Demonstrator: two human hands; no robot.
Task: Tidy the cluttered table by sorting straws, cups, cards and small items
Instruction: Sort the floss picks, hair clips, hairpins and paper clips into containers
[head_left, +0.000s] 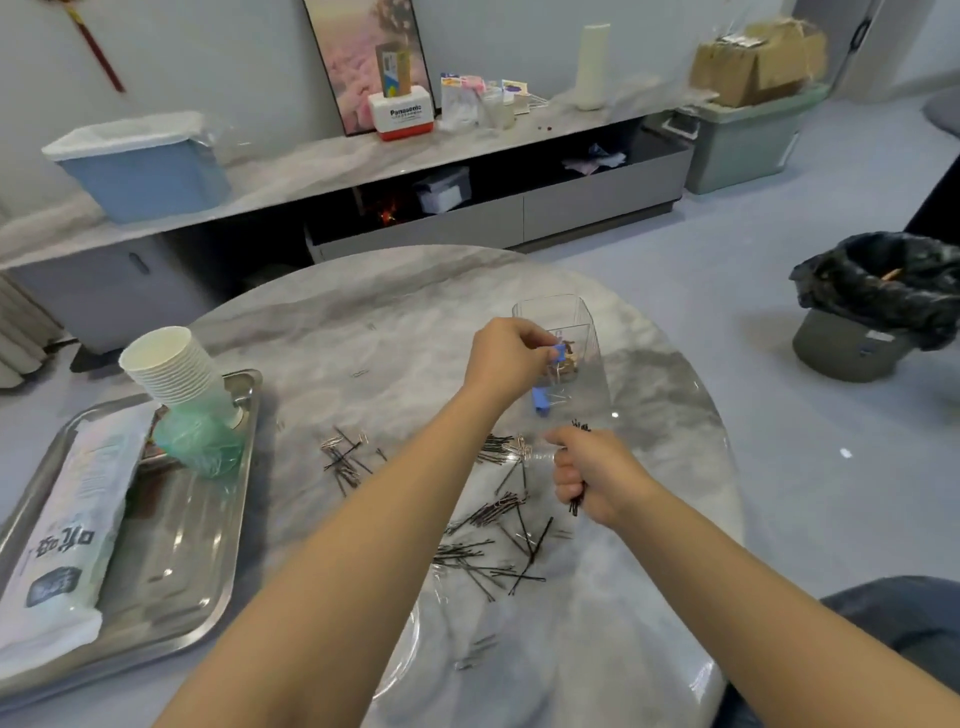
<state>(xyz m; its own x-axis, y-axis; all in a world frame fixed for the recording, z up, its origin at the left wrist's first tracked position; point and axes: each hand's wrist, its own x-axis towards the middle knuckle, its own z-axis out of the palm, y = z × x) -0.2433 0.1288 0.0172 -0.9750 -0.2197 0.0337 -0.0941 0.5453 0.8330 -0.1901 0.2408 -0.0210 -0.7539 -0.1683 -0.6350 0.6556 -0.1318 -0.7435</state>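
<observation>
Left grip (511, 353) pinches one small blue binder clip (558, 352) beside the clear square plastic container (558, 317); right grip (589, 475), fist curled, holds a bundle of black bobby pins (575, 505) with long axis near upright. A second blue clip (540, 402) lies on the round grey marble worktop (363, 312). Loose pins (488, 561), too many to count, point every way. One stack of white paper cups (174, 366) leans on one steel tray (176, 545).

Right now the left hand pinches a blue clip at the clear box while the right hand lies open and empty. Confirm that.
Not quite. In the head view the right hand is not open and empty: it grips a bundle of dark hairpins. The left hand does pinch the blue clip at the clear box.
</observation>
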